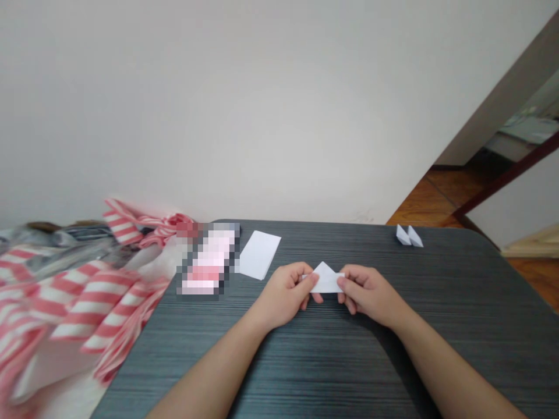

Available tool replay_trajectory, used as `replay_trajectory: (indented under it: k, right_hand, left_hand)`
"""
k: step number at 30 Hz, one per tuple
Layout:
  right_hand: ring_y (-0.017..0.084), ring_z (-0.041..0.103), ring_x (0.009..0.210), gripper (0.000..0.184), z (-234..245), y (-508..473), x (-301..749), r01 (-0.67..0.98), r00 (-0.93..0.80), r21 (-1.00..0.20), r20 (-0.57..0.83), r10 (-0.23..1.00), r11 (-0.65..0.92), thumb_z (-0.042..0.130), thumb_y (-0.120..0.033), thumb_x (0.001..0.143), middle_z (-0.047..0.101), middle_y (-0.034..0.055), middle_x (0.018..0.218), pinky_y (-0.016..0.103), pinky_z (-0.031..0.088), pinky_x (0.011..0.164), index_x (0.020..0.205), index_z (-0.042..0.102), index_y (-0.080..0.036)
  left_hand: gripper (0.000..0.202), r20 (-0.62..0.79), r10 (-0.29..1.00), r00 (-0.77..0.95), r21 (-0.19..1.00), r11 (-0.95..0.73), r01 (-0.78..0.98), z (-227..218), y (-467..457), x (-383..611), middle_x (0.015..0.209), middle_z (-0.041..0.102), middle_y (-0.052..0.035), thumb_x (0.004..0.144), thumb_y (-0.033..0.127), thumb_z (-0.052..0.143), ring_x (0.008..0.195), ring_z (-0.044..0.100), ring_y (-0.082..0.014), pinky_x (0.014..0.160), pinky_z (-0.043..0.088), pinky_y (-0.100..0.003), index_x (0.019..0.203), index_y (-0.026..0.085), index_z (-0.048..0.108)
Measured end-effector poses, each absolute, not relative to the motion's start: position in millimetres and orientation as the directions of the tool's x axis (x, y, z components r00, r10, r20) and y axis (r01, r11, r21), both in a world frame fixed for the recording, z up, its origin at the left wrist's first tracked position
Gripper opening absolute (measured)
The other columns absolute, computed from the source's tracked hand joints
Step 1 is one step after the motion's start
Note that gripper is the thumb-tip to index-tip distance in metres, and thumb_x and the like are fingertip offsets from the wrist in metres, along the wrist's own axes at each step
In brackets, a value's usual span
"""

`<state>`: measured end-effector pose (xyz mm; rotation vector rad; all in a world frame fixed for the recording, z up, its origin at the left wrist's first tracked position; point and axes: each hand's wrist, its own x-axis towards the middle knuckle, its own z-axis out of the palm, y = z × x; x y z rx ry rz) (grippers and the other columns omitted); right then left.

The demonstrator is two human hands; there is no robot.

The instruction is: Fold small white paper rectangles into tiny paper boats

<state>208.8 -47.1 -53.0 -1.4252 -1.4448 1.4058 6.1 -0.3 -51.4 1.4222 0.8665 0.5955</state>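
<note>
A small folded piece of white paper (324, 280), with a pointed top and a straight lower edge, is held between my two hands above the dark table. My left hand (286, 294) pinches its left end, thumb on the near face and fingers behind. At the opposite end, my right hand (369, 294) grips it the same way. Parts of both ends are hidden under the thumbs. Left of my hands lies a flat stack of white paper sheets (261, 255). Two pointed folded paper pieces (409, 236) stand side by side near the far right of the table.
The dark wood-grain table (279, 361) reaches a pale wall (279, 116) at its far edge. A pixelated rectangular item (209, 259) lies at the left edge. Red-and-white striped cloth (96, 297) is heaped beyond it. Wooden floor (425, 201) shows at right.
</note>
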Motion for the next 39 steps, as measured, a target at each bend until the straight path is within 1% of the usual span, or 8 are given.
replay_trajectory:
  k: [9, 14, 16, 19, 22, 27, 31, 39]
  right_hand:
    - [0.008, 0.044, 0.039, 0.028, -56, -47, 209, 0.243, -0.131, -0.96, -0.173, 0.976, -0.137, 0.057, -0.037, 0.09, 0.052, -0.006, 0.046, 0.02, 0.032, 0.043, 0.068, 0.053, -0.02]
    - [0.01, 0.05, 0.043, 0.029, -68, -45, 213, 0.21, 0.025, -0.974, -0.083, 0.996, -0.087, 0.057, -0.041, 0.09, 0.059, -0.0029, 0.053, 0.022, 0.036, 0.046, 0.07, 0.053, -0.02]
    - [0.012, 0.052, 0.045, 0.029, -69, -44, 213, 0.269, 0.087, -0.961, -0.034, 0.996, -0.056, 0.056, -0.041, 0.092, 0.058, -0.0026, 0.052, 0.023, 0.039, 0.049, 0.071, 0.055, -0.02]
    - [0.014, 0.055, 0.048, 0.027, -64, -44, 212, 0.42, 0.12, -0.907, 0.043, 0.992, -0.012, 0.055, -0.037, 0.093, 0.059, -0.0014, 0.051, 0.025, 0.041, 0.052, 0.073, 0.062, -0.019]
    - [0.016, 0.059, 0.052, 0.024, -56, -44, 208, 0.561, 0.039, -0.822, 0.145, 0.989, 0.098, 0.054, -0.03, 0.093, 0.062, 0.0002, 0.055, 0.027, 0.043, 0.057, 0.077, 0.068, -0.019]
    - [0.018, 0.065, 0.07, 0.022, -53, -45, 205, 0.619, -0.191, -0.703, 0.299, 0.935, 0.351, 0.052, -0.024, 0.095, 0.07, 0.0047, 0.076, 0.028, 0.048, 0.067, 0.099, 0.074, -0.022]
    - [0.019, 0.065, 0.085, 0.025, -58, -44, 206, 0.582, -0.315, -0.676, 0.325, 0.892, 0.452, 0.056, -0.025, 0.094, 0.069, 0.0079, 0.098, 0.029, 0.051, 0.077, 0.115, 0.069, -0.022]
    - [0.017, 0.062, 0.088, 0.031, -60, -48, 206, 0.583, -0.404, -0.647, 0.295, 0.866, 0.493, 0.056, -0.018, 0.093, 0.064, 0.0075, 0.1, 0.029, 0.05, 0.079, 0.122, 0.065, -0.021]
  left_hand:
    - [0.029, -0.15, 0.803, 0.577, 0.988, 0.108, 0.106, -54, 0, 7, 0.067, 0.068, -0.002, 0.089, 0.043, 0.057, 0.043, 0.045, -0.0065, 0.042, 0.032, -0.018, 0.079, 0.015, 0.057]
    - [0.028, -0.097, 0.873, 0.478, 0.986, 0.149, -0.073, -62, 2, 11, 0.073, 0.062, 0.0051, 0.085, 0.043, 0.061, 0.038, 0.046, -0.0048, 0.036, 0.029, -0.017, 0.091, 0.021, 0.044]
    - [0.03, -0.087, 0.89, 0.448, 0.981, 0.156, -0.119, -63, 2, 11, 0.075, 0.06, 0.0062, 0.084, 0.042, 0.062, 0.038, 0.048, -0.0047, 0.035, 0.029, -0.016, 0.088, 0.023, 0.039]
    - [0.027, -0.089, 0.868, 0.489, 0.99, 0.132, -0.055, -62, 1, 10, 0.062, 0.055, 0.0067, 0.088, 0.042, 0.059, 0.04, 0.048, -0.0064, 0.038, 0.032, -0.017, 0.082, 0.02, 0.044]
    - [0.028, -0.086, 0.828, 0.555, 0.996, 0.065, 0.058, -60, 1, 9, 0.051, 0.052, 0.0048, 0.092, 0.042, 0.054, 0.044, 0.05, -0.0091, 0.043, 0.037, -0.019, 0.084, 0.016, 0.057]
    - [0.028, -0.074, 0.822, 0.565, 0.996, 0.028, 0.09, -60, 0, 9, 0.057, 0.059, 0.0017, 0.093, 0.041, 0.053, 0.048, 0.054, -0.0104, 0.048, 0.043, -0.021, 0.098, 0.015, 0.062]
    - [0.025, -0.07, 0.813, 0.579, 0.996, 0.024, 0.087, -62, 0, 9, 0.055, 0.057, 0.0029, 0.093, 0.04, 0.053, 0.048, 0.054, -0.0108, 0.049, 0.043, -0.02, 0.093, 0.016, 0.06]
    - [0.026, -0.09, 0.828, 0.553, 0.993, 0.032, 0.113, -65, 1, 9, 0.055, 0.057, 0.0031, 0.093, 0.04, 0.053, 0.047, 0.053, -0.0105, 0.048, 0.042, -0.02, 0.08, 0.017, 0.052]
